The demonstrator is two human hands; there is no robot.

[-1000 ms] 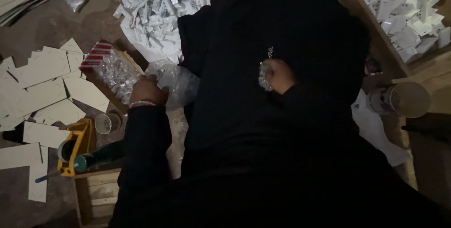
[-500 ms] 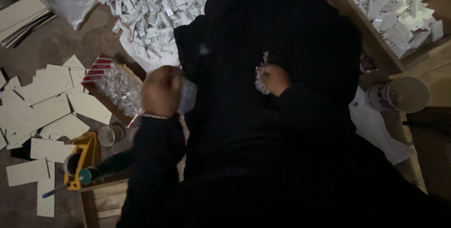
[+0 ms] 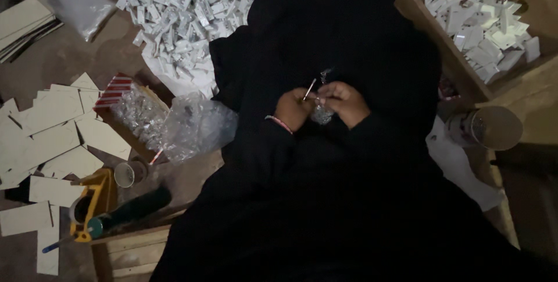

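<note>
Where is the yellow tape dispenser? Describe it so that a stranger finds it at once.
Start from the spread of pale card pieces on the floor at the person's left. Just below them, beside the small wooden crate, lies the yellow tape dispenser, next to a dark green cylinder. It is the only bright yellow thing there.

head camera, looking steeply down (close) over lap

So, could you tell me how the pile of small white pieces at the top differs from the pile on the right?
The top pile is larger and spreads loosely over white sheeting on the floor; the right pile is smaller and sits inside a wooden tray. Both hold similar small white pieces, jumbled.
</note>
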